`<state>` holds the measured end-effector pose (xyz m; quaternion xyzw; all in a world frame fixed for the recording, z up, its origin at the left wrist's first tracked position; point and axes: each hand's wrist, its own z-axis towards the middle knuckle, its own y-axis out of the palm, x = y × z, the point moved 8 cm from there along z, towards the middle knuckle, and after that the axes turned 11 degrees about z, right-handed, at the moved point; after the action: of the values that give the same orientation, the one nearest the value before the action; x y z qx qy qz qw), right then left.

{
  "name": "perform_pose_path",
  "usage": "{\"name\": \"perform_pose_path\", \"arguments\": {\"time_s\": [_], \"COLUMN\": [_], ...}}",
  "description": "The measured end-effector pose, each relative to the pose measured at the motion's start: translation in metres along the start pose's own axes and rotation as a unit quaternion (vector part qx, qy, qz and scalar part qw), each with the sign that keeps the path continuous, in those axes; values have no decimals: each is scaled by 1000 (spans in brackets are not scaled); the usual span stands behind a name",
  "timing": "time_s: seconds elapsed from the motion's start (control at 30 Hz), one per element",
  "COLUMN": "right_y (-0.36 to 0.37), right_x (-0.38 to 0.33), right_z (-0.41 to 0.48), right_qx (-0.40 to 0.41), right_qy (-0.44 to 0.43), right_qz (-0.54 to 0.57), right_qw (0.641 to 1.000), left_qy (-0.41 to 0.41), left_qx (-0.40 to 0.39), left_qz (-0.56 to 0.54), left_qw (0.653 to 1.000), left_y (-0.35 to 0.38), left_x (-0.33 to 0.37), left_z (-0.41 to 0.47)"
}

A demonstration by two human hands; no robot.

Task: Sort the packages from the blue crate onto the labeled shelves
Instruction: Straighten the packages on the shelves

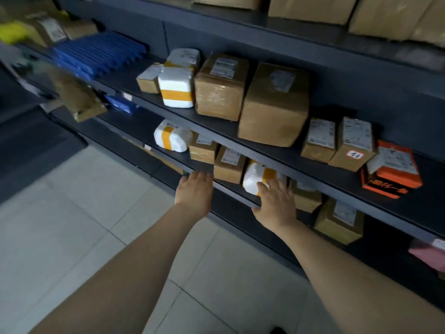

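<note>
My right hand reaches into the lower shelf and rests against a white foam-wrapped package with a yellow tape band; the fingers lie over its near side, and I cannot tell whether they grip it. My left hand lies flat with fingers spread on the front edge of the same shelf, holding nothing. Brown cardboard boxes stand just behind both hands. A blue crate sits on the middle shelf at far left.
The middle shelf carries white foam parcels, two large brown boxes, small labelled boxes and an orange box. More boxes and a pink package fill the lower right. Pale floor tiles lie below.
</note>
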<state>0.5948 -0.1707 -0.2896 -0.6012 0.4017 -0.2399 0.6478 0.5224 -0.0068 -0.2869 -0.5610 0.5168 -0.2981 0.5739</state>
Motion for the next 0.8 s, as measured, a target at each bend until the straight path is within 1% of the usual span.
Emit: {"name": "perform_pose_path", "arguments": {"time_s": [0.17,0.3,0.57,0.8], "right_y": [28,51,111,155], "right_x": [-73,-110,-143,-156], "right_z": [26,58,149,216], "right_qx": [-19,-33,-75,-94], "right_qy": [-26,-35,-15,21], "right_qz": [-2,-10,-16,-34], "right_qw": [999,999,997,995], "left_qy": [-24,-32,-35,-15], "left_qx": [-20,-28,-57,-50], "left_qz": [-5,-13,-6,-23], "left_qw": [1000,999,998,998], "left_y": [36,63,121,159], "left_x": [-80,-127,-195,-237], "left_z": [-8,12,90,161]}}
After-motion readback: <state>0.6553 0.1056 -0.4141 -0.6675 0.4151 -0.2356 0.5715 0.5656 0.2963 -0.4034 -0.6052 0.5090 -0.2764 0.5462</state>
